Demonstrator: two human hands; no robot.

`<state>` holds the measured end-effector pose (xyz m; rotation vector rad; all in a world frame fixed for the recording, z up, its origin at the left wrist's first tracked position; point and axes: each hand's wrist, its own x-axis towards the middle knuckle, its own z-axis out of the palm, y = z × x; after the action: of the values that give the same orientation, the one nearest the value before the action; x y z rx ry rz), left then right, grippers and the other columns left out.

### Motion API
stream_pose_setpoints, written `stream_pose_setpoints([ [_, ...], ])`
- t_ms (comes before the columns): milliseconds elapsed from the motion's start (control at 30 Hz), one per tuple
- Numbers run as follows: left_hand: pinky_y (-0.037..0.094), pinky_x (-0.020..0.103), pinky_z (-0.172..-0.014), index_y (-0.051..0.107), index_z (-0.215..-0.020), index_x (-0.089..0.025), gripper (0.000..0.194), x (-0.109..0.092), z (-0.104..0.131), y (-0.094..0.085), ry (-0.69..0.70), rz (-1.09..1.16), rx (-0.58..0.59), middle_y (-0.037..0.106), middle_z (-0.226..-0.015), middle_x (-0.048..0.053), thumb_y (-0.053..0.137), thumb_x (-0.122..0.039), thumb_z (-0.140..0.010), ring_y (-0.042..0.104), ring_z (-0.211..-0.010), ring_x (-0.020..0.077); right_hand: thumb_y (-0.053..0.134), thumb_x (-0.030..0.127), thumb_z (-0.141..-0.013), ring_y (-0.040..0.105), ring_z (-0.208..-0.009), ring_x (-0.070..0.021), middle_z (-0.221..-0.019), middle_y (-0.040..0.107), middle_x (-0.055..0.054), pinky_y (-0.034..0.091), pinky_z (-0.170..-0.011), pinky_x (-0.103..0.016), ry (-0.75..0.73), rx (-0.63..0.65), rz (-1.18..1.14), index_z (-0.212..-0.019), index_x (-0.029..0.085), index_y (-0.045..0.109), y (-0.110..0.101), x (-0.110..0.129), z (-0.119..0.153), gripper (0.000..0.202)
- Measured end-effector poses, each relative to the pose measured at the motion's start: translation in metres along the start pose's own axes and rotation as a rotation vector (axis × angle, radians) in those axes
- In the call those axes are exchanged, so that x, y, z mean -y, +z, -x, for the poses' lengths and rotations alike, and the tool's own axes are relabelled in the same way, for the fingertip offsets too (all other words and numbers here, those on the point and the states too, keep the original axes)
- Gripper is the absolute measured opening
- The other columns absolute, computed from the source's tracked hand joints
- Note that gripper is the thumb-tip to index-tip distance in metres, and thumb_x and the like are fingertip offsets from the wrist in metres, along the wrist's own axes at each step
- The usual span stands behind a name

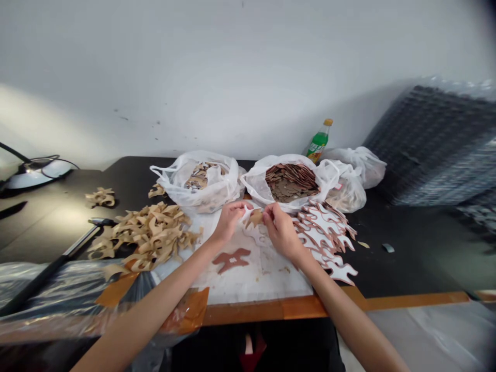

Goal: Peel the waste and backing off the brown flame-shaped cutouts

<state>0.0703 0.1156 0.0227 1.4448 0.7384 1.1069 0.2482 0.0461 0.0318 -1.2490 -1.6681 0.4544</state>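
Observation:
Above a white sheet (pixel 248 289), my left hand (pixel 231 219) pinches the edge of a white cut-out piece (pixel 253 233). My right hand (pixel 281 232) has its fingers closed on tan backing paper (pixel 255 218) at the upper side of that piece. A reddish-brown piece (pixel 231 260) of wavy outline, with a small white mark, lies on the sheet below my hands. To the right, white-faced pieces with brown edges (pixel 323 232) lie in an overlapping pile. Curled tan paper scraps (pixel 155 232) are heaped to the left.
Behind stand an open plastic bag (pixel 217 194) of pieces and another (pixel 251 181) with brown pieces. Tied bags (pixel 351 194), a green bottle (pixel 319 142) and wrapped dark stacks (pixel 434 139) are at the right. A black-handled tool (pixel 50 268) and lamp (pixel 34 178) are left.

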Motion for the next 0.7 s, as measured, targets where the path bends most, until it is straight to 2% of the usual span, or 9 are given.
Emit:
stream_pose_setpoints([
  [133,0.052,0.033,-0.073,0.060,-0.076,-0.020,0.018,-0.004,-0.002,0.004,-0.090,0.257,0.027,0.066,-0.081,0.006,0.057,-0.037,-0.075,0.063,-0.079,0.0217,0.046,0.029,-0.105,0.054,-0.071,-0.0199,-0.082,0.060,-0.002,0.039,-0.069,-0.033,0.019,-0.012,0.011,-0.091,0.025,0.048,-0.001,-0.003,0.000,0.014],
  [233,0.055,0.035,-0.075,0.059,-0.078,-0.021,0.020,-0.011,-0.008,-0.002,-0.107,0.357,-0.007,0.067,-0.083,0.007,0.056,-0.040,-0.074,0.066,-0.081,0.0231,0.049,0.030,-0.104,0.055,-0.072,-0.0200,-0.080,0.061,-0.001,0.040,-0.069,-0.033,0.050,-0.034,-0.006,-0.090,0.025,0.051,-0.003,-0.003,-0.001,0.015],
  [400,0.056,0.033,-0.078,0.064,-0.078,-0.019,0.020,-0.024,-0.021,-0.026,0.043,0.442,-0.149,0.067,-0.087,0.006,0.063,-0.038,-0.073,0.065,-0.082,0.0193,0.052,0.037,-0.104,0.054,-0.068,-0.0192,-0.076,0.061,-0.001,0.041,-0.065,-0.032,0.079,-0.050,-0.076,-0.087,0.025,0.053,0.001,0.000,0.000,0.021],
  [467,0.055,0.031,-0.078,0.068,-0.079,-0.018,0.020,-0.029,-0.024,-0.033,0.082,0.447,-0.159,0.068,-0.089,0.005,0.068,-0.038,-0.075,0.064,-0.080,0.0172,0.054,0.041,-0.103,0.055,-0.067,-0.0189,-0.075,0.061,-0.001,0.042,-0.065,-0.032,0.102,-0.048,-0.138,-0.087,0.025,0.054,0.004,0.000,0.000,0.023],
  [533,0.054,0.030,-0.079,0.072,-0.084,-0.017,0.025,-0.034,-0.024,-0.038,0.089,0.359,-0.097,0.071,-0.091,0.006,0.073,-0.041,-0.077,0.065,-0.081,0.0172,0.057,0.046,-0.101,0.058,-0.069,-0.0192,-0.076,0.063,-0.001,0.046,-0.066,-0.032,0.137,-0.042,-0.252,-0.089,0.025,0.054,0.006,0.000,-0.001,0.025],
  [700,0.056,0.032,-0.084,0.079,-0.106,-0.016,0.043,-0.043,-0.017,-0.038,0.040,-0.067,0.194,0.077,-0.107,0.012,0.078,-0.053,-0.083,0.071,-0.100,0.0253,0.068,0.052,-0.092,0.061,-0.072,-0.0188,-0.079,0.062,0.000,0.052,-0.069,-0.031,0.225,-0.053,-0.516,-0.092,0.025,0.057,0.004,-0.002,-0.006,0.030],
])
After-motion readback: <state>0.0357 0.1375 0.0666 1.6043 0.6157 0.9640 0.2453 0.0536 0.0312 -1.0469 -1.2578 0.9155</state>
